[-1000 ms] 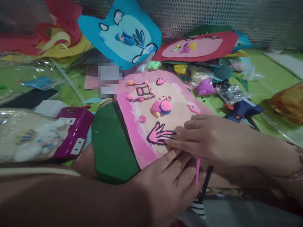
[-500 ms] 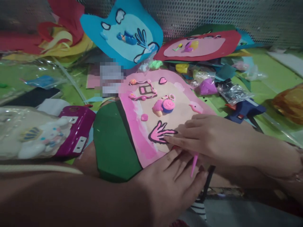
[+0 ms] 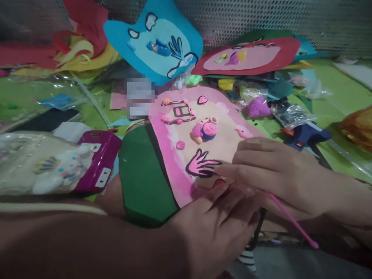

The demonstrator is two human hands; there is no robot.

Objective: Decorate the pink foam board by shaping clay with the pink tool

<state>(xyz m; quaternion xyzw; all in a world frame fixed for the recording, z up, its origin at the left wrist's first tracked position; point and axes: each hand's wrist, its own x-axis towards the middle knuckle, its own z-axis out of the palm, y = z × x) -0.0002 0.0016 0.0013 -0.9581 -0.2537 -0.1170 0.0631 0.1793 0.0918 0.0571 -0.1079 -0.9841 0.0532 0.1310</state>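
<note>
Over pink paper [image 3: 180, 178], left fingers [image 3: 221, 192], right fingers [image 3: 257, 158] at pink stick [image 3: 293, 221], hold unclear, pixelated patch [image 3: 140, 90] unreadable

Right hand [image 3: 271, 170] over pink paper [image 3: 182, 190]

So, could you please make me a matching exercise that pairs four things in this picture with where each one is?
Things:
1. Pink stick
2. Heart
3. Green paper
4. Purple clay

Places:
A. On the pink card, near its far edge
B. Off the pink card, beyond its right side
C. Slanting out from below the right hand
D. Along the pink card's left edge

Pairs: 1-C, 2-A, 3-D, 4-B
</note>
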